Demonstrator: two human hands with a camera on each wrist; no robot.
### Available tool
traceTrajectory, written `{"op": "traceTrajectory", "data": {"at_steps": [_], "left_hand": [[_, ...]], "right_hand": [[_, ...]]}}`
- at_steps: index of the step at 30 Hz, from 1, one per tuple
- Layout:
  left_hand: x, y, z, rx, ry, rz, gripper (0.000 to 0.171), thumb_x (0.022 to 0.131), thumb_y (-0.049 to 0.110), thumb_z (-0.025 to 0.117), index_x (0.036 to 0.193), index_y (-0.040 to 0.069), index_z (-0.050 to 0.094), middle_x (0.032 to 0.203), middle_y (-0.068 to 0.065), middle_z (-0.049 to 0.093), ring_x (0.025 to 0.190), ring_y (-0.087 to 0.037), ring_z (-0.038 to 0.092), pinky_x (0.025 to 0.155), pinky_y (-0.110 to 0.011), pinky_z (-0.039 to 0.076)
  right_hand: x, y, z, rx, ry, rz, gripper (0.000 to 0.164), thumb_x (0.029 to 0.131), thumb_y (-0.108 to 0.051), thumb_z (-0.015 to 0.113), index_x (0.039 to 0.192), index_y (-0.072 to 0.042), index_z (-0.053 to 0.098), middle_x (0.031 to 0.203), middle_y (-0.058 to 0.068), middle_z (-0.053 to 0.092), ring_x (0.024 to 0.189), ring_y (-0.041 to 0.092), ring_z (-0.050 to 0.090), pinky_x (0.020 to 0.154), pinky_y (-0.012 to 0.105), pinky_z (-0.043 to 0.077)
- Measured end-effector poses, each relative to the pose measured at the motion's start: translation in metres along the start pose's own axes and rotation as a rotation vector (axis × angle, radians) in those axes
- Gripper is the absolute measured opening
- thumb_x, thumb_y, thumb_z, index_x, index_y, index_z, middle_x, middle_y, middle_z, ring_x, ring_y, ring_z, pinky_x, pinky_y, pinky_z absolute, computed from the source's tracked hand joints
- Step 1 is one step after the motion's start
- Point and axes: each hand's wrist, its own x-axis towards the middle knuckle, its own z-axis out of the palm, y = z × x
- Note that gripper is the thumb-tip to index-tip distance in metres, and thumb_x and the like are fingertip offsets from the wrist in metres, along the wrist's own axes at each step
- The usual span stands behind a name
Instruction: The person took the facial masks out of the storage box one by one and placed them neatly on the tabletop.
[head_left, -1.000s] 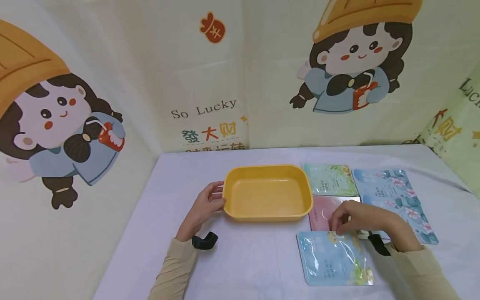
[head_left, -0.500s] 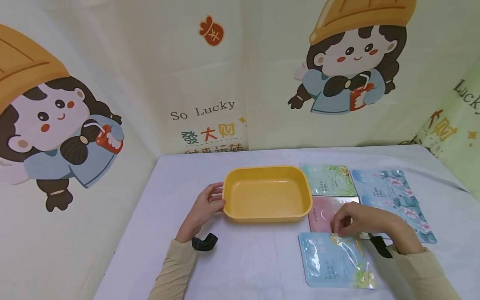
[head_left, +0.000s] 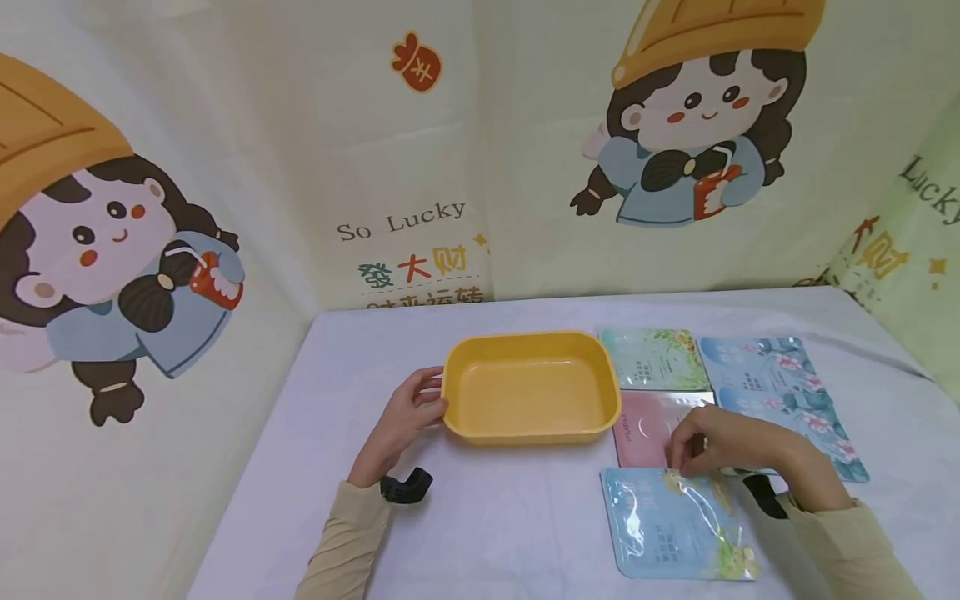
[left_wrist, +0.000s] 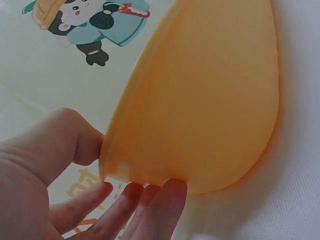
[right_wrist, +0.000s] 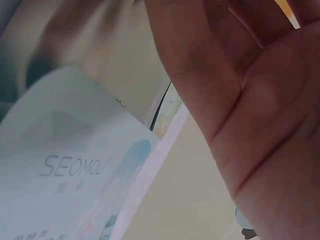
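My left hand (head_left: 405, 417) holds the left end of a yellow plastic tray (head_left: 532, 387). In the left wrist view its thumb is at the tray's rim and its fingertips touch the outer wall (left_wrist: 200, 115). My right hand (head_left: 727, 442) pinches the top edge of a light blue face mask packet (head_left: 667, 525) at the front right. Below that hand lies a pink packet (head_left: 641, 425), partly covered. In the right wrist view the fingertips are hidden, and a pale packet lettered SEOMOU (right_wrist: 70, 170) shows beside the palm (right_wrist: 270, 110).
A green packet (head_left: 652, 358) lies behind the pink one, close to the tray's right side. Further right are blue packets with pink flowers (head_left: 787, 400), partly behind my right hand. A white cloth (head_left: 510, 517) covers the table, and a printed curtain (head_left: 540, 250) stands behind it.
The light blue packet and my right hand have shifted slightly right and nearer to me. The left hand stays on the tray. The head view has turned a little.
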Motion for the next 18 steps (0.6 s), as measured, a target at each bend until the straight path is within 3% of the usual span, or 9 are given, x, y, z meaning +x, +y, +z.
{"op": "traceTrajectory", "data": {"at_steps": [11, 15, 18], "left_hand": [[-0.008, -0.002, -0.003, -0.011, 0.006, -0.002, 0.052, 0.092, 0.024, 0.07, 0.139, 0.014, 0.051, 0.133, -0.011, 0.057, 0.118, -0.026, 0.059, 0.089, -0.037, 0.059], [-0.011, -0.006, -0.004, -0.019, 0.031, 0.025, 0.051, 0.092, 0.026, 0.07, 0.138, 0.012, 0.053, 0.129, -0.012, 0.059, 0.114, -0.026, 0.061, 0.087, -0.037, 0.059], [-0.014, -0.006, -0.006, -0.01, 0.052, 0.073, 0.049, 0.093, 0.024, 0.069, 0.137, 0.009, 0.054, 0.127, -0.013, 0.061, 0.113, -0.027, 0.062, 0.085, -0.036, 0.06]], "right_hand": [[0.004, -0.013, -0.001, -0.123, 0.061, 0.095, 0.008, 0.088, -0.025, 0.074, 0.089, -0.019, 0.069, 0.078, -0.012, 0.061, 0.069, 0.002, 0.054, 0.061, 0.021, 0.05], [0.01, -0.02, -0.001, -0.152, 0.097, 0.176, 0.013, 0.089, -0.033, 0.072, 0.097, -0.023, 0.069, 0.082, -0.012, 0.062, 0.073, 0.004, 0.055, 0.065, 0.021, 0.052], [0.013, -0.025, -0.002, -0.178, 0.132, 0.181, 0.014, 0.09, -0.032, 0.071, 0.101, -0.023, 0.07, 0.085, -0.012, 0.063, 0.076, 0.005, 0.055, 0.066, 0.021, 0.053]]}}
